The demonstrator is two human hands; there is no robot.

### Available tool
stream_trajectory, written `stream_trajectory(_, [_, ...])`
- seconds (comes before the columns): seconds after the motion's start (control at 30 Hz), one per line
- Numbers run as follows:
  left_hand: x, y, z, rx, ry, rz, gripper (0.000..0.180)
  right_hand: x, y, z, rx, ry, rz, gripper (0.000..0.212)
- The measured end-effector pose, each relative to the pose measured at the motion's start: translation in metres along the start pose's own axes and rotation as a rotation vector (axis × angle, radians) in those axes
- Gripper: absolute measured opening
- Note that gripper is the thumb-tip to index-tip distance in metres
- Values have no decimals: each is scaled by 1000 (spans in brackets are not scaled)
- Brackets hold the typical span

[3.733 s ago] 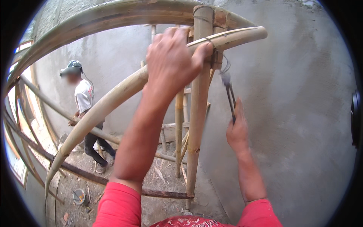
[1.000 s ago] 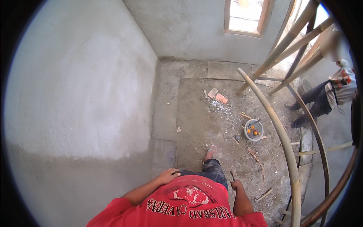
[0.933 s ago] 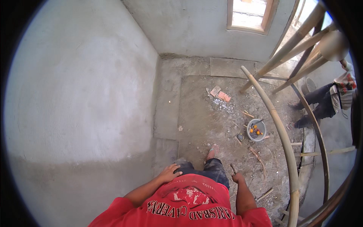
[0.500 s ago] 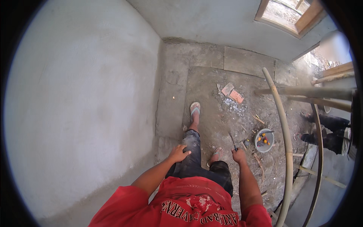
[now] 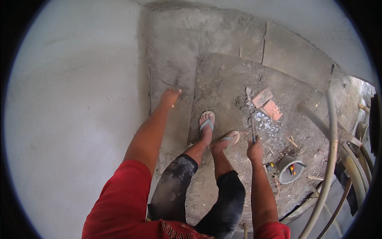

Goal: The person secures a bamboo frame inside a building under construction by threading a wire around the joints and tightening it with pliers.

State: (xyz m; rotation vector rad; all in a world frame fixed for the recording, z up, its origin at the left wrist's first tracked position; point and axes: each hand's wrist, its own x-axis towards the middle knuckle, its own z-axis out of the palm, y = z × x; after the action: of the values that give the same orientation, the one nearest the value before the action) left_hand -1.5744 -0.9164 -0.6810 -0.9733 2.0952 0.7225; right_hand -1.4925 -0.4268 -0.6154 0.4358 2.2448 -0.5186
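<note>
Closed around a slim, dark metal tool (image 5: 253, 129), the right hand (image 5: 255, 151) had reddish rectangular brick pieces (image 5: 273, 110) ahead; the left hand (image 5: 171, 98) gripped unclearly.

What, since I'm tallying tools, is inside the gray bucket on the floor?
Inside the gray bucket, a small orange-and-red object shows, too small to identify; a dark piece shows at the rim. Anything under these or lower behind the bucket's wall is hidden.
</note>
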Motion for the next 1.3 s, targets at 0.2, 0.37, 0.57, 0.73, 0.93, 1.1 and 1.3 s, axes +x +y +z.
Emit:
stream_trajectory(0.2, [121, 24, 14, -472, 405, -158, 84, 22, 53, 121, -95, -1, -220, 71])
stream_trajectory(0.37, [94, 77, 34, -534, 316, 39, 40, -33, 55, 115, 61, -196, -121, 64])
stream_trajectory(0.57, [-96, 160, 51, -995, -106, 153, 29, -57, -74, -15, 795, -101, -33, 62])
stream_trajectory(0.73, [-323, 242, -13, -1139, -667, 115, 32, -127, -173, -196, 1203, -70, 11, 49])
stream_trajectory(0.93, [-479, 281, -62, -669, -905, 531, 34, -255, -158, -331, 1597, 104, -47, 25])
stream_trajectory(1.1, [-574, 315, -97, -386, -782, 813, 33, -350, -142, -383, 1625, 303, -326, 28])
stream_trajectory(1.3, [-609, 330, -100, -403, -854, 912, 32, -396, -131, -390, 1801, 510, -342, 34])
